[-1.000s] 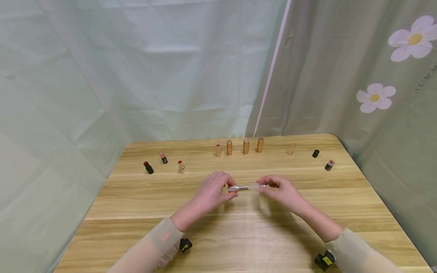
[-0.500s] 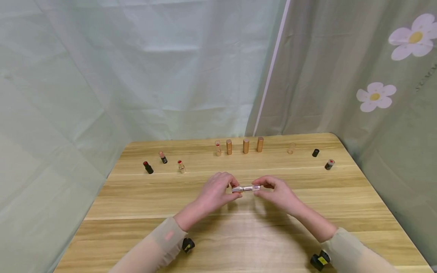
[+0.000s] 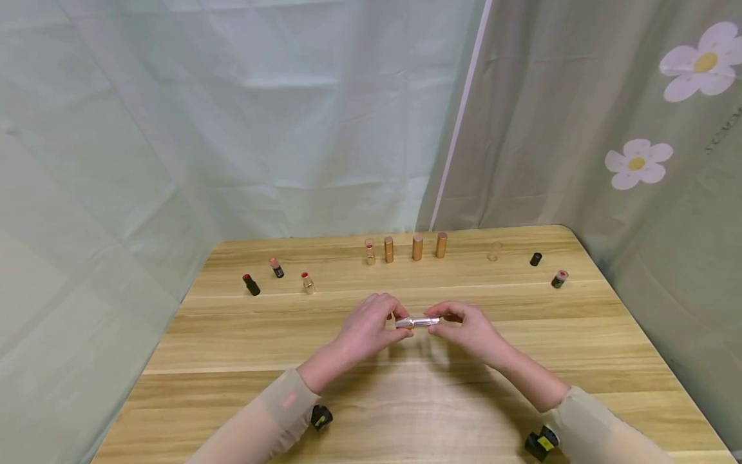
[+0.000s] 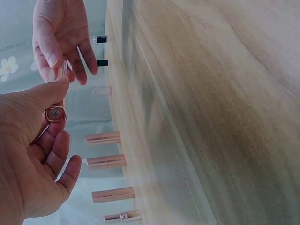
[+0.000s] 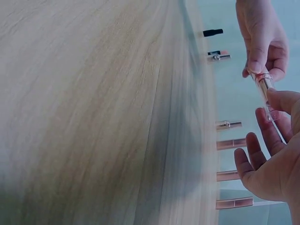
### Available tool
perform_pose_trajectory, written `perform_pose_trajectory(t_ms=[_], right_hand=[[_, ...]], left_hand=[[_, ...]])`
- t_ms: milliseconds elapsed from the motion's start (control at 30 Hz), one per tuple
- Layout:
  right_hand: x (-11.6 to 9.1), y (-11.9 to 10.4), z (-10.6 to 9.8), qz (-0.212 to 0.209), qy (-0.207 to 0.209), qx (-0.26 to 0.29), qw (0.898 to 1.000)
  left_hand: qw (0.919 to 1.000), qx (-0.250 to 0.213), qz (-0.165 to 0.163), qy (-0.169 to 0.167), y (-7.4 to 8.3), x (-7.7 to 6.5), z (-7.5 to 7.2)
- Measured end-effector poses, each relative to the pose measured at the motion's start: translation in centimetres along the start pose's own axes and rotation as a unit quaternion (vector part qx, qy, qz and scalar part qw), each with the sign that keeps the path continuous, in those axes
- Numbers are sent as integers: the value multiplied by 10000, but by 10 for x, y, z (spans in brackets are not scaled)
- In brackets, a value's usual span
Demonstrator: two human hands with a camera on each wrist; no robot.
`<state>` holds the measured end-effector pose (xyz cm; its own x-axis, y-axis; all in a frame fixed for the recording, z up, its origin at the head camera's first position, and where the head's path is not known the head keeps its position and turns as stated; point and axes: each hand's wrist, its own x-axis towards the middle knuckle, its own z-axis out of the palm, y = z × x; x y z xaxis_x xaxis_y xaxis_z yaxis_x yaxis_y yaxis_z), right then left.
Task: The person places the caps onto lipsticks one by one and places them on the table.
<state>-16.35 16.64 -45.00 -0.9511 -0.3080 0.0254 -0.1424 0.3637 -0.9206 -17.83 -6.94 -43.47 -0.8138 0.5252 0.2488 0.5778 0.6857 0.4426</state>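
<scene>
Over the middle of the table, my left hand [image 3: 371,325] pinches the shiny base of a lipstick [image 3: 416,322] between thumb and fingertips. It lies level, pointing sideways toward my right hand [image 3: 466,328]. That hand pinches a clear cap [image 5: 270,113] with thumb and forefinger, the other fingers spread. The cap sits over the lipstick's inner tube, in line with the base. From the left wrist view, the square end of the base [image 4: 55,114] faces the camera.
On the wooden table [image 3: 232,399], a black lipstick [image 3: 252,285], a pink one [image 3: 277,268] and a gold one [image 3: 308,283] stand uncapped at left. Copper tubes [image 3: 417,248] and a clear-capped lipstick [image 3: 370,252] line the back. A clear cap [image 3: 494,252] and black cap [image 3: 536,259] are right.
My right hand has moved left, bringing the clear cap from the tube's tip over the tube. My left hand has shifted slightly right with the lipstick base.
</scene>
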Motion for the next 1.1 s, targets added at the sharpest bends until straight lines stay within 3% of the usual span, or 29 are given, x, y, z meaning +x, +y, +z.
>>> perform_pose_trajectory(t_ms=[533, 833, 1100], right_hand=[[-1, 0, 6, -47, 107, 80, 9999], [4, -5, 7, -308, 215, -301, 9988], [10, -16, 10, -610, 341, -818, 9942]], left_hand=[[9998, 97, 96, 112, 2, -1, 3], [9997, 0, -182, -148, 0, -1, 3], [9994, 157, -191, -251, -1, 0, 2]])
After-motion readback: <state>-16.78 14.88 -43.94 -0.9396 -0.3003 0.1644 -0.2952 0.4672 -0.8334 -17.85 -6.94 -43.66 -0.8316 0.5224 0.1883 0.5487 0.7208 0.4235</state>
